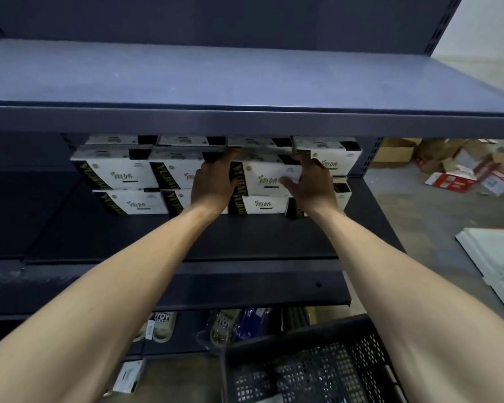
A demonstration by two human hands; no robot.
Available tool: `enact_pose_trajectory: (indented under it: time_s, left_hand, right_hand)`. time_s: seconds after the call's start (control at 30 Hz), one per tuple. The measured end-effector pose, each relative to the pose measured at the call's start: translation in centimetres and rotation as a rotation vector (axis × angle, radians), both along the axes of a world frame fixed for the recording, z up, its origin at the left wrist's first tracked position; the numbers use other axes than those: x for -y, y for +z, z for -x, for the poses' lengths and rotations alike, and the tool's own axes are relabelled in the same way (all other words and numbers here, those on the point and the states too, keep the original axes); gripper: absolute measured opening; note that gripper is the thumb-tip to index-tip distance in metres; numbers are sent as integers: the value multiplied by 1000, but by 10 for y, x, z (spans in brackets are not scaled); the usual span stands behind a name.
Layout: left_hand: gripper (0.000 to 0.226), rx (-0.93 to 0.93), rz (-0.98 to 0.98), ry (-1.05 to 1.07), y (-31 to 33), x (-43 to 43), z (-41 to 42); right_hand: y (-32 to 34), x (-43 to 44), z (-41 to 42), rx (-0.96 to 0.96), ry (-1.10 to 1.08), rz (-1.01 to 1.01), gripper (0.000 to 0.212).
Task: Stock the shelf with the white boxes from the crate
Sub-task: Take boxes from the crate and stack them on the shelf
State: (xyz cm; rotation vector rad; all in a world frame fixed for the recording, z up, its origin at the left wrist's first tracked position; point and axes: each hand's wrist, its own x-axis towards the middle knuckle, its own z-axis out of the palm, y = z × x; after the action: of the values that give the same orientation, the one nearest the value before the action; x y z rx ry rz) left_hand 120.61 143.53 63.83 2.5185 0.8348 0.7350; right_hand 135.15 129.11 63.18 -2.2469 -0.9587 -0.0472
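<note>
- Both hands held one white box (269,177), a rectangular carton with a black end band and yellow lettering. It sat in the second tier on the dark grey metal shelf (114,239).
- The left hand (211,184) was curled round the box's left end. The right hand (313,184) gripped its right end with the thumb lying across the front face.
- The box rested on a like carton below (264,205). It sat between a left neighbour (114,173) and a right neighbour (336,161), touching or very nearly touching both.
- The step appeared to be seating this box in its slot. Doing it well probably meant pushing it straight back with even pressure from both ends until its front face lined up with its neighbours.
- The fingers would need to slide out forwards, so that the cartons alongside were not dragged out of line.
- The blue-grey upper shelf board (245,77) overhung the stack closely, so a low, level push seemed safer than lifting.
- The shelf held two full front rows of these boxes, with a third tier partly hidden under the overhang.
- The black perforated plastic crate (303,333) stood at lower right. No white box showed in its visible part, though the right arm and the frame edge hid some of it.
- The shelf beneath held bagged slippers (224,327).
- Loose brown cardboard cartons (448,167) lay on the floor, well apart.
</note>
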Motion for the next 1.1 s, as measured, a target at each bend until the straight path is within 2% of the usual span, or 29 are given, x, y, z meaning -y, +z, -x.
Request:
enact_pose_trajectory:
  time_s: [0.27, 0.43, 0.57, 0.8, 1.1]
  left_hand:
    - [51, -99, -298, 61, -5, -18, -9]
    - [44, -114, -420, 69, -14, -26, -12]
    - [44, -101, -472, 77, -15, -31, -16]
    - [43, -131, -481, 72, -17, -35, -20]
    - [44, -130, -543, 81, -22, -37, -23]
  right_hand:
    - [1, -13, -5, 43, 10, -3, 52]
    - [-2, -17, -9, 108, 33, 109, 50]
    - [-4, -18, -10, 153, 57, 161, 59]
    - [-8, -27, -12, 188, 18, 172, 56]
    - [-12, -32, -14, 207, -4, 192, 70]
